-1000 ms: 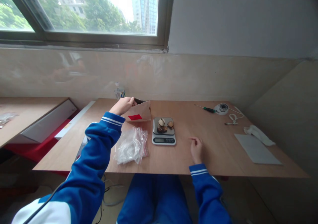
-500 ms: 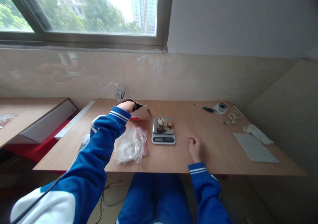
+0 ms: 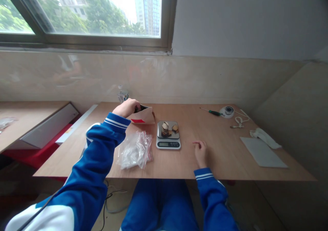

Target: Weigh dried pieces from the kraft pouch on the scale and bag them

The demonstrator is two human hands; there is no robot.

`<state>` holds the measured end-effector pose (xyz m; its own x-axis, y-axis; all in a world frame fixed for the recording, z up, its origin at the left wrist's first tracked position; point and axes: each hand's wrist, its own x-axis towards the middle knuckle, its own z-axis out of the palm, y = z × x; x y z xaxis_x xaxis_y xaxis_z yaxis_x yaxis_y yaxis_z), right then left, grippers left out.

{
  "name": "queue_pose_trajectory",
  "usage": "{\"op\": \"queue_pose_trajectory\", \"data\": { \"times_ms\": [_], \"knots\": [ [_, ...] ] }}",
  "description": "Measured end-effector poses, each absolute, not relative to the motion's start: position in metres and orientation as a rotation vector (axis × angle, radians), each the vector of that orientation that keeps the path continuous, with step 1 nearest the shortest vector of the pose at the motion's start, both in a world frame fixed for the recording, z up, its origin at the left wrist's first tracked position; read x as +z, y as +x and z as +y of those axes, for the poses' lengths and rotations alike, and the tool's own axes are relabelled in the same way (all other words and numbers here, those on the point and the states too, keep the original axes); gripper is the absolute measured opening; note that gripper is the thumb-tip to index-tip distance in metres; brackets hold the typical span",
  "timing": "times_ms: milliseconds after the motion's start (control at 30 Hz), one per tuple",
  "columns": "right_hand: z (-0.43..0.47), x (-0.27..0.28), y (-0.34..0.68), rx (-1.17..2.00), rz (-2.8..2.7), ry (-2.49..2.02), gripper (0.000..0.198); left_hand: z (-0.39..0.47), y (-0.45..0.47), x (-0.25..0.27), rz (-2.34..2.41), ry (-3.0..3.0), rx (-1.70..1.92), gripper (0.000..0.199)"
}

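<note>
My left hand (image 3: 126, 108) is at the mouth of a paper bag (image 3: 145, 116) with a red patch, its fingers pinched together. Something dark shows by the fingertips, but I cannot tell whether it is a held piece or the bag's inside. A small digital scale (image 3: 168, 144) stands right of the bag, with several brown and pale pieces like dried mushrooms (image 3: 166, 129) on its plate. My right hand (image 3: 201, 152) rests on the table right of the scale, holding nothing, index finger stretched to the left. Clear zip bags (image 3: 135, 150) lie below the paper bag.
Behind the paper bag is a plastic bottle (image 3: 123, 93). At the table's right are a green-handled screwdriver (image 3: 214, 113), a white dome camera (image 3: 227, 111) with its cable (image 3: 239, 121), a white cloth (image 3: 265, 137) and a pale sheet (image 3: 262, 152). A wall runs along the back.
My left hand has risen out of the paper bag's mouth and shifted slightly left, with more of the fingers now showing. My right hand and the scale have stayed put.
</note>
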<state>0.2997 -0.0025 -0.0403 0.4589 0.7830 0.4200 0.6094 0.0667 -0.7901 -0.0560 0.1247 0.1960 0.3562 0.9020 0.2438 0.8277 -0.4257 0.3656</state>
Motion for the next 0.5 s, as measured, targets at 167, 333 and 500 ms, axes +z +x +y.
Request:
{"op": "queue_pose_trajectory", "data": {
  "times_ms": [167, 333, 500],
  "knots": [
    [-0.003, -0.038, 0.297, 0.196, -1.228, -1.627, 0.023, 0.098, -0.053, 0.218, 1.725, 2.547, 0.774, 0.031],
    [-0.003, -0.037, 0.298, 0.193, -1.216, -1.627, 0.023, 0.048, -0.042, 0.218, 1.708, 2.210, 1.093, 0.028],
    [-0.003, -0.030, 0.293, 0.261, -1.135, -1.562, 0.022, 0.009, -0.015, 0.169, 1.136, 1.537, 1.332, 0.034]
  ]
}}
